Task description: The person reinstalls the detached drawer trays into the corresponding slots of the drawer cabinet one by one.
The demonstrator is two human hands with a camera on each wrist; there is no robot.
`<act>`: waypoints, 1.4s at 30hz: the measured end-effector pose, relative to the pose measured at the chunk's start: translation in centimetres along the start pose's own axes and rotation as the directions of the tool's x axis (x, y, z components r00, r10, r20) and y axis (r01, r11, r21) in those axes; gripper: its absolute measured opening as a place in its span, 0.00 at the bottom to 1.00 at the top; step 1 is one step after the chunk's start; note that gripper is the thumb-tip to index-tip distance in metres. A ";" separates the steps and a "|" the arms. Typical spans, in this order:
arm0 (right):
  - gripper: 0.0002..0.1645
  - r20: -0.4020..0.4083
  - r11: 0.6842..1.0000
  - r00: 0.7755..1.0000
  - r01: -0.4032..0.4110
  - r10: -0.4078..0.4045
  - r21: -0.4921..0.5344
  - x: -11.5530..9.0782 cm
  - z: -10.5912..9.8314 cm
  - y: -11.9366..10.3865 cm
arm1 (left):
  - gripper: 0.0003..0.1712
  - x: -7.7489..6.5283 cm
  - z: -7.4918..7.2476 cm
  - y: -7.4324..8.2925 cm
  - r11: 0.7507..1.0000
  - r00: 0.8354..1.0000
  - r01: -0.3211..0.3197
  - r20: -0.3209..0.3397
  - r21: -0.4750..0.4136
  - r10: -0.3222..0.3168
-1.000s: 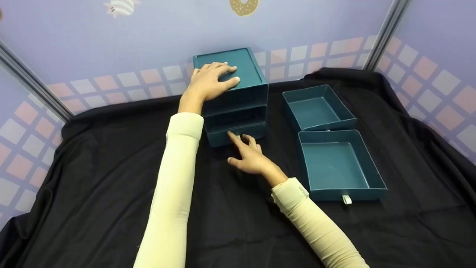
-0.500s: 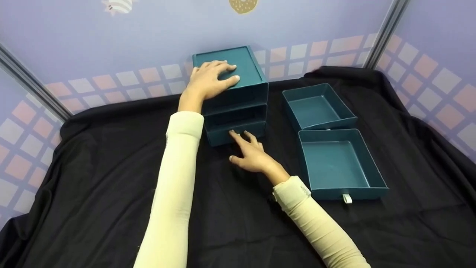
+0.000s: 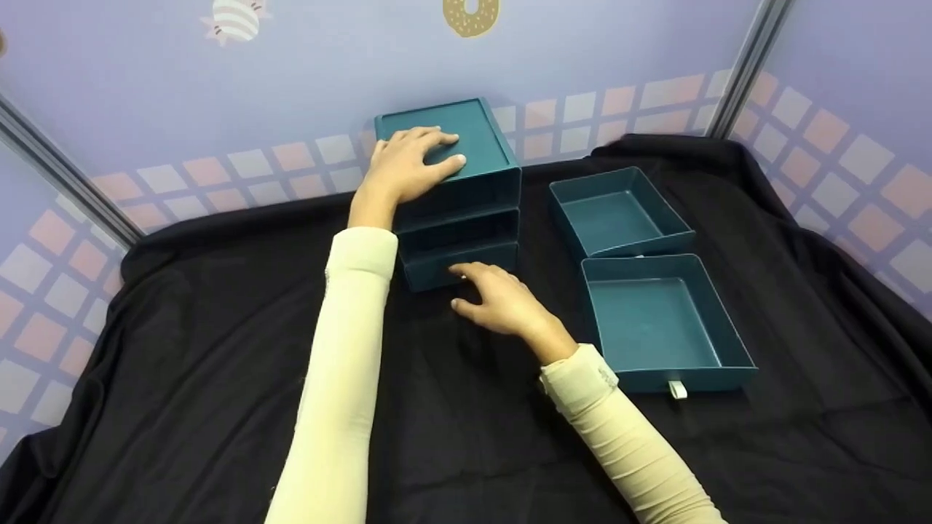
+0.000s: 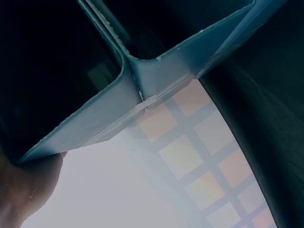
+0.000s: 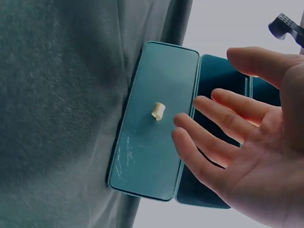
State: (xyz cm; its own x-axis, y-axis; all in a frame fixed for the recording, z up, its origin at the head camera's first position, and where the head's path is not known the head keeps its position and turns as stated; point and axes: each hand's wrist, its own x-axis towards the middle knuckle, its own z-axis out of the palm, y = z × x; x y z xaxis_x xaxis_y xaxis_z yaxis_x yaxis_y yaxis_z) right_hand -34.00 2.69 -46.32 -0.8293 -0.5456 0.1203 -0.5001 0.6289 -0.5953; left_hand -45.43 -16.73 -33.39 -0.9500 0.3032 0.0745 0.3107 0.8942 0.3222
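Work appears part done. The far drawer (image 3: 615, 218) and near drawer (image 3: 655, 320) lie on the black cloth (image 3: 218, 364), right of the cabinet (image 3: 477, 135), whose upper two slots show no drawers. The bottom drawer (image 3: 429, 275) sits inside, seemingly the one left to deal with. Left hand (image 3: 408, 166) rests spread on the cabinet top. Right hand (image 3: 504, 298), fingers loosely parted before the tab (image 5: 158, 111), pinches nothing; contact I cannot confirm.

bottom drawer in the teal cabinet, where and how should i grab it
Pinch the pale tab on the bottom drawer, coming straight from the front: it juts from the middle of the drawer's otherwise flat front, likely the easiest hold there.
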 end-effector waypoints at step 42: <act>0.34 -0.002 0.965 0.999 0.051 -0.054 -0.256 -8.2 -8.1 2.6 | 0.38 -0.2 0.4 -0.2 0.999 1.000 -0.001 -0.026 -0.046 -0.001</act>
State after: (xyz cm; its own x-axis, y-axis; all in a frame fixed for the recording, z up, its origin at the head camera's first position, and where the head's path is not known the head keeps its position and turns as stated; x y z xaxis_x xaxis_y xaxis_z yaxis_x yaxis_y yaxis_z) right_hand -30.54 13.25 -42.46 -0.8018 -0.5776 0.1533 -0.5892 0.7209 -0.3650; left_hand -45.30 -16.89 -33.84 -0.9506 0.2942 0.0987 0.3096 0.8778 0.3656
